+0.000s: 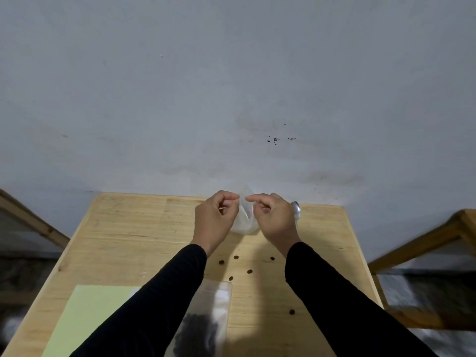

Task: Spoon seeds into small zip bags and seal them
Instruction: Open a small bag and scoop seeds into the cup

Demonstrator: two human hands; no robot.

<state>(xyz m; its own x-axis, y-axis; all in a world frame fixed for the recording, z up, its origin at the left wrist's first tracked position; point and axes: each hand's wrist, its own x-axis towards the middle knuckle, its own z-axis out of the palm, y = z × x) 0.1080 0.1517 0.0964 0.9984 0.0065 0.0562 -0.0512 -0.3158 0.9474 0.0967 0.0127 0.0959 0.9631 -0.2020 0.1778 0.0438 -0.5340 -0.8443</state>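
Observation:
A small clear zip bag (246, 217) hangs upright between my two hands above the far part of the wooden table (128, 228). My left hand (215, 217) pinches its top edge from the left. My right hand (274, 217) pinches the top from the right, and a metal spoon (296, 210) sticks out behind that hand. Whether the small bag holds seeds I cannot tell. A larger clear bag (203, 318) with a dark heap of seeds lies flat near the table's front, partly under my left sleeve.
Several loose brown seeds (249, 271) are scattered on the table below my hands. A pale green sheet (85, 315) lies at the front left. A grey wall stands right behind the table. Wooden frames (425, 243) flank the table on both sides.

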